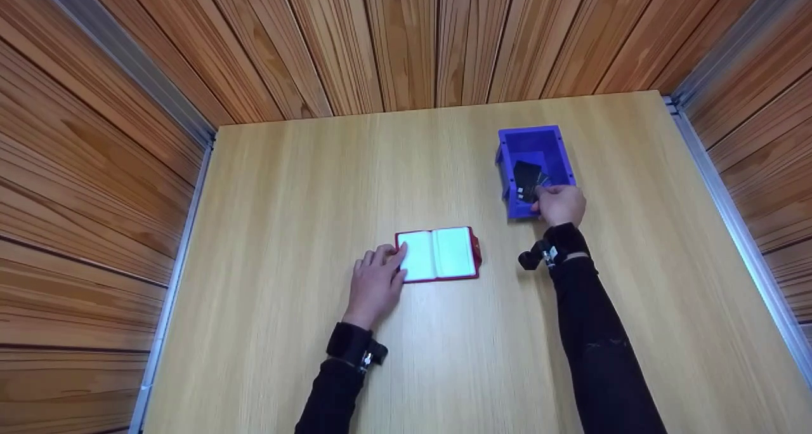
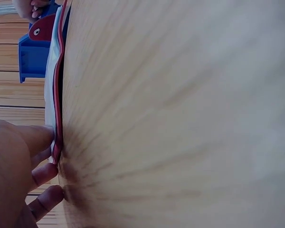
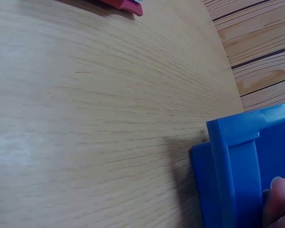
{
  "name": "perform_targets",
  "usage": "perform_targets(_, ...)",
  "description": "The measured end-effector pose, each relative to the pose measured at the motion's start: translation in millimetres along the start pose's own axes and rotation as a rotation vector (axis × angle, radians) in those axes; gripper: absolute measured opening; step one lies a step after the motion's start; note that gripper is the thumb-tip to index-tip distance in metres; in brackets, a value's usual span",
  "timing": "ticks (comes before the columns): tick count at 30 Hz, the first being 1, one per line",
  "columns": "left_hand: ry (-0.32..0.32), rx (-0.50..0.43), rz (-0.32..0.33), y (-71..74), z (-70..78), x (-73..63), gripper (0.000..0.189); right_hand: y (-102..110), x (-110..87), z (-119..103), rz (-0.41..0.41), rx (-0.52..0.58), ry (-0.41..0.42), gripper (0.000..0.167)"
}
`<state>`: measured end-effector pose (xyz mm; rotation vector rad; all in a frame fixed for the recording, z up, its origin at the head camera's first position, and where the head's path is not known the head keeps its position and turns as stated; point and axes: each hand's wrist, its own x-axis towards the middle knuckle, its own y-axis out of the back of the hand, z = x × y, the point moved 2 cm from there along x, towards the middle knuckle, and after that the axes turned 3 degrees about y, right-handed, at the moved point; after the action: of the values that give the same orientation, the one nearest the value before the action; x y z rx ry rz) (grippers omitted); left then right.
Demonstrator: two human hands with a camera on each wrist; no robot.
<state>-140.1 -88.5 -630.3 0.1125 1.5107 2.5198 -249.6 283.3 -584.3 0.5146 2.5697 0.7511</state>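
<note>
A small red card holder [image 1: 452,251] lies spread flat, its whitish sleeves facing up. My left hand [image 1: 375,282] rests at its left edge with fingertips on the edge of the sleeve; in the left wrist view, other fingers [image 2: 47,202] come down on the table beside it. Farther right, my right hand [image 1: 561,203] reaches over the near right corner of a blue bin [image 1: 531,136]. Thumb and fingers pinch a dark card there, beside several black cards [image 1: 526,175] in the bin. In the right wrist view the bin wall hides much of those fingers.
Pale wood table [image 1: 285,199] surrounds the card holder and bin. Wood-plank walls [image 1: 406,40] stand behind and at both sides, with metal rails [image 1: 729,193] along the table edges. The card holder's snap flap [image 2: 42,28] sticks out on its right side.
</note>
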Motion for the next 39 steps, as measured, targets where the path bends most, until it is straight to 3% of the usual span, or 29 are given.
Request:
perform_targets(15,0.018,0.046,-0.036,2.1,2.3,2.3,0.054,0,-3.8,-3,-0.014,0.013,0.028,0.034)
perform_targets(20,0.034,0.02,-0.031,5.5,4.3,4.3,0.053,2,-8.4,-9,0.034,-0.103,0.158,0.031)
perform_targets(26,0.031,0.005,0.02,14.4,5.0,7.5,0.054,6,-16.2,-15,0.078,-0.226,0.347,0.029)
perform_targets(32,0.048,0.027,0.108,41.6,-6.6,16.4,0.063,20,-26.1,-21,0.128,-0.277,0.531,0.03)
perform_targets(39,0.034,0.068,0.223,102.6,-42.3,25.5,0.066,44,-43.9,-27,0.16,-0.323,0.676,0.031)
